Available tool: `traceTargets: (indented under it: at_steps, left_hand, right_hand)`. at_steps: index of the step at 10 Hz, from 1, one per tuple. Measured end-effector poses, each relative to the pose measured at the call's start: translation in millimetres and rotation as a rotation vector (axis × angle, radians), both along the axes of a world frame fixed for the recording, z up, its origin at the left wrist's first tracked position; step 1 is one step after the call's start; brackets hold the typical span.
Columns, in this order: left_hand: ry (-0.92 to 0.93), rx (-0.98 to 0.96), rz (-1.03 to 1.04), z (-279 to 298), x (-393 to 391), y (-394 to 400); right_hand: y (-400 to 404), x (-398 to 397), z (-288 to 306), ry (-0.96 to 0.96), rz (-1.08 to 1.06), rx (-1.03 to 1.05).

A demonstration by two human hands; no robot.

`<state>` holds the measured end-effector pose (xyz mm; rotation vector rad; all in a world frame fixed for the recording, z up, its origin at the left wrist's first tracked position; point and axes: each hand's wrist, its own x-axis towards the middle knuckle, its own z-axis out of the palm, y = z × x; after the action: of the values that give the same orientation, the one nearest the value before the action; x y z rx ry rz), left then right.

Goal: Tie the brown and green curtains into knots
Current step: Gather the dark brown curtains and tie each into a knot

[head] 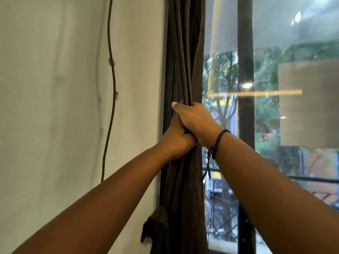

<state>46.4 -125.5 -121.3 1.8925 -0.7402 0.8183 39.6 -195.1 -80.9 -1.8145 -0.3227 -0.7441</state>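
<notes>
A dark brown curtain [185, 52] hangs bunched into a narrow column at the left edge of the window. Both hands are closed around the bunch at mid-height. My right hand [196, 121] wraps it from the right, fingers curled round the front, a black cord bracelet on the wrist. Just below and partly under it, my left hand [174, 138] grips the same bunch from the left. Below the hands the fabric falls in loose folds [179, 208]. No green curtain is in view.
A white wall [55, 107] with a dark cable [111, 74] running down it lies to the left. To the right is a large glass window with a dark vertical frame bar [245, 125], trees and buildings outside, and reflections on the glass.
</notes>
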Motion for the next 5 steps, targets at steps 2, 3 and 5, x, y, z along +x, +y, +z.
traceTargets:
  at_steps: [2, 3, 5]
  left_hand:
    - [0.13, 0.201, 0.09, -89.7, 9.8, 10.0]
    - [0.171, 0.255, 0.032, -133.6, 13.2, 11.4]
    - [0.436, 0.061, -0.143, -183.1, 15.8, 54.4]
  right_hand:
    - [0.1, 14.5, -103.9, 0.103, 0.077, 0.038]
    - [0.6, 19.1, -147.2, 0.162, 0.093, 0.042]
    - [-16.6, 23.6, -174.5, 0.174, 0.132, 0.076]
